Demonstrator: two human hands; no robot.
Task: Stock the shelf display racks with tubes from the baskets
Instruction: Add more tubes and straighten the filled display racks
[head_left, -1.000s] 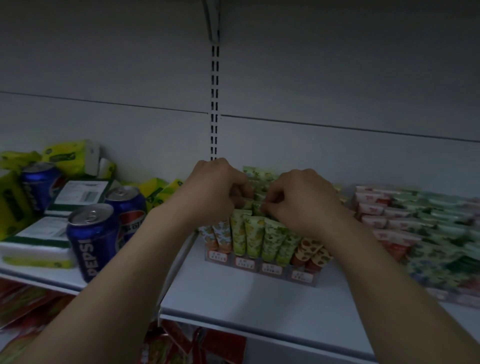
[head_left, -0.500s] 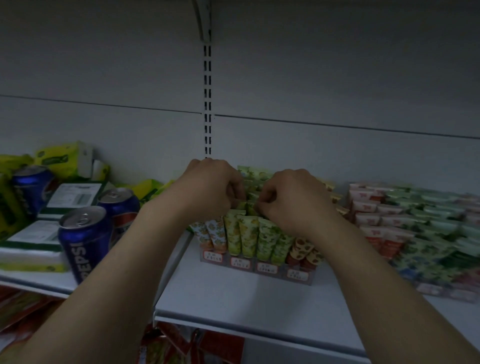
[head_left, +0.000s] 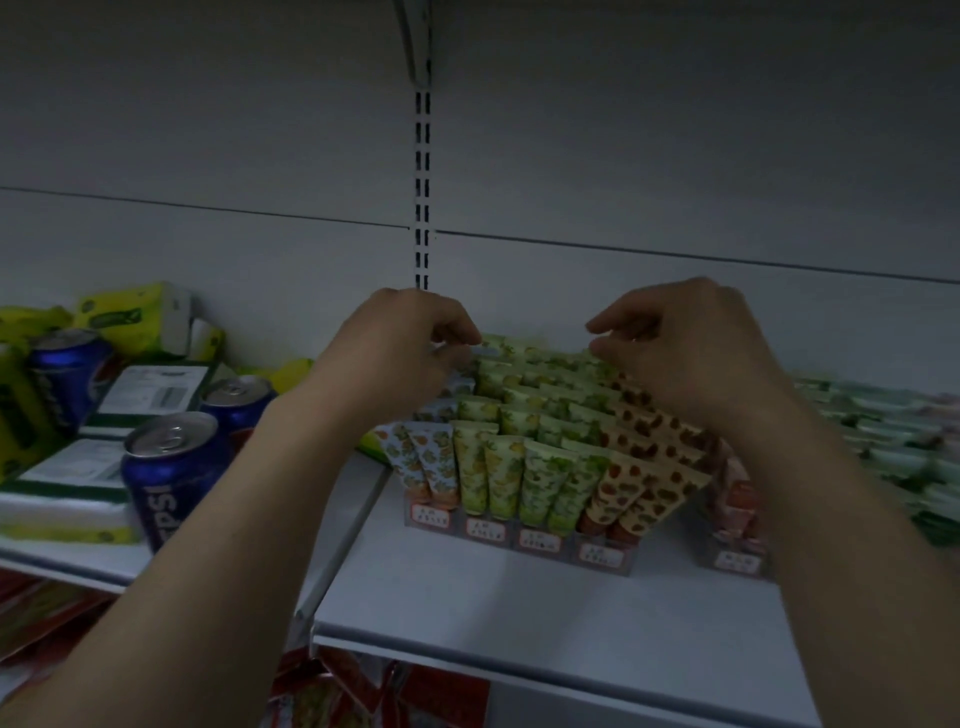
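Tubes fill a rack just under and in front of both sets of fingers. They are soft and flattened, standing cap down with crimped flat ends up, in stepped rows that rise toward the back. Their glossy skins are printed with fruit: pale with orange fruit below the left fingers, yellow-green and green in the middle, cream with red-brown fruit below the right fingers. The rack is clear plastic, split into lanes, each with a small label on its front lip.

The left hand hangs over the back left corner, fingers curled tight with their tips at a pale tube end; blur hides whether they pinch it. The right hand hovers over the back right rows, fingers loosely curled, thumb and forefinger a little apart, nothing between them.

Right of the right fingers a second rack holds more tubes, pink and green, blurred. Left of the left fingers stand round blue cans with silver tops, among flat wrapped packs in white, green and yellow.

All of it sits on a smooth white shelf. Behind the fingers runs a plain pale panel with a slotted upright. Below the shelf edge, red crinkled packets show in dim light
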